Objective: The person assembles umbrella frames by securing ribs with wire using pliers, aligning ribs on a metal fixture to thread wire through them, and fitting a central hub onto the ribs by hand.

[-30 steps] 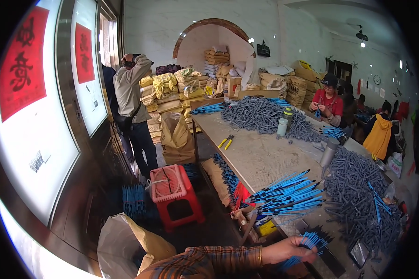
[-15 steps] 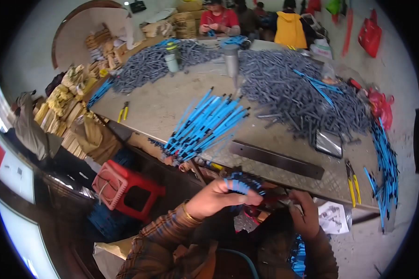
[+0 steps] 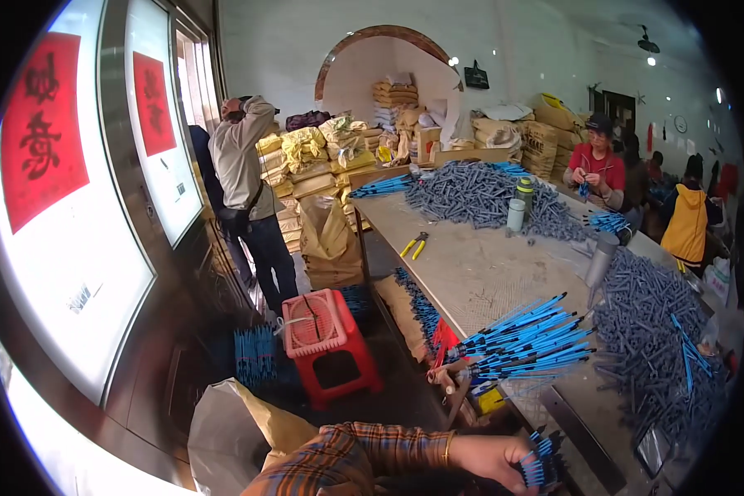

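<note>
A small bundle of blue rods [image 3: 541, 466] is gripped by the left hand [image 3: 492, 457], its fingers curled closed; the right hand's state cannot be told. A dark flat bar [image 3: 583, 440] is laid to the hand's right on the counter [image 3: 471, 269]. Beyond the hand, a larger blue sheaf [image 3: 531, 343] is fanned; farther away, yellow-handled pliers [image 3: 414, 245] are seen.

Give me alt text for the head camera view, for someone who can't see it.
A left hand in a plaid sleeve grips a bundle of blue sticks beside a worktable. Grey pieces lie heaped on the table near a larger fanned blue bundle, and a co-worker in red is across it.
</note>
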A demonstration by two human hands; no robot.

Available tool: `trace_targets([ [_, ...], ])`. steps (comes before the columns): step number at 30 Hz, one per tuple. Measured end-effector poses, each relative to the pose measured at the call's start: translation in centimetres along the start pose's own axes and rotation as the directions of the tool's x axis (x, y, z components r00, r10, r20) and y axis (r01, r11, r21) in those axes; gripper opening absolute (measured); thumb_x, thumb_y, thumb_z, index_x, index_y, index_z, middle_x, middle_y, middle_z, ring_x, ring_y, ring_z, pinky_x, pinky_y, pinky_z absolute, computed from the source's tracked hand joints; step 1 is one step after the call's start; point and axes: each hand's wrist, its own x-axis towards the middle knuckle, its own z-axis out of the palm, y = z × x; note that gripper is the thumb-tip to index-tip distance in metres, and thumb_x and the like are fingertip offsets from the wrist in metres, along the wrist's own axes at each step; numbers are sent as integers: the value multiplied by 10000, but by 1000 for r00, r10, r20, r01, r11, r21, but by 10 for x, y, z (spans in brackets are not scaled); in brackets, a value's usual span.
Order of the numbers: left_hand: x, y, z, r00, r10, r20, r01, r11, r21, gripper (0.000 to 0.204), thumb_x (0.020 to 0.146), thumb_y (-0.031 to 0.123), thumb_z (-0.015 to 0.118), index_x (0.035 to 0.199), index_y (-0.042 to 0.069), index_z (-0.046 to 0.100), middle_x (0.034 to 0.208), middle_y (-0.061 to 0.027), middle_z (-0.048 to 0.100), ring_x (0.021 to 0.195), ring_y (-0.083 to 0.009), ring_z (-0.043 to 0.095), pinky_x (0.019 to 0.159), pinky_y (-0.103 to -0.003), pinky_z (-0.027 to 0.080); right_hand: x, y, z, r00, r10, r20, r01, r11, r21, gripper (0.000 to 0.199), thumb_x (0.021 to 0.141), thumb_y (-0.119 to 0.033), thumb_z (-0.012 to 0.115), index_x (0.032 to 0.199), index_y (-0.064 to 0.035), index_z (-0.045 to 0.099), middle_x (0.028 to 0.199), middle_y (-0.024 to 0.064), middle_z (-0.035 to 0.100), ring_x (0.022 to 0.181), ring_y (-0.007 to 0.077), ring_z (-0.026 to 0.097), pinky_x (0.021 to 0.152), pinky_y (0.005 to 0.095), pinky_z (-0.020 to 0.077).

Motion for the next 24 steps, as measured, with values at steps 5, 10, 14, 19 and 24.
trace_targets([
  [5, 0, 0, -6, 999, 10, 50, -14, 997, 72, 181, 859, 99, 587, 982, -21, 646, 944, -115, 656, 861, -181, 617, 748, -286, 489, -25, 49, -15, 995, -22, 93, 30, 996, -82, 645, 849, -485, 485, 1296, -30, 387, 1247, 131, 470, 1153, 225, 439, 929, 355, 357],
  [10, 0, -5, -10, 999, 34, 42, -35, 999, 21, 189, 862, 101, 584, 989, -26, 641, 947, -109, 655, 864, -178, 616, 746, -292, 491, -47, 89, -24, 982, -40, 182, 70, 985, -157, 659, 831, -477, 529, 1291, -24, 395, 1232, 133, 477, 1142, 223, 442, 904, 349, 370],
  [14, -3, -11, -5, 996, 90, -19, -92, 986, -142, 196, 863, 102, 582, 998, -30, 635, 953, -110, 653, 868, -177, 614, 744, -297, 492, -60, 114, -26, 965, -55, 255, 108, 974, -200, 672, 816, -470, 564, 1287, -20, 401, 1220, 135, 483, 1133, 222, 444, 883, 345, 380],
  [19, -3, -8, 3, 999, 49, -4, -49, 991, -127, 194, 859, 92, 586, 999, -34, 632, 963, -112, 651, 875, -180, 613, 756, -298, 492, -72, 144, -32, 946, -71, 316, 154, 957, -247, 685, 801, -463, 599, 1284, -16, 407, 1208, 137, 489, 1125, 221, 446, 863, 340, 390],
  [24, 1, -12, 6, 995, 99, 34, -94, 989, -118, 187, 854, 74, 587, 997, -37, 634, 970, -119, 648, 880, -191, 613, 764, -296, 491, -72, 188, -51, 856, 200, 477, 17, 911, -412, 758, 771, -515, 609, 1300, -21, 382, 1263, 117, 438, 1171, 216, 395, 891, 330, 351],
])
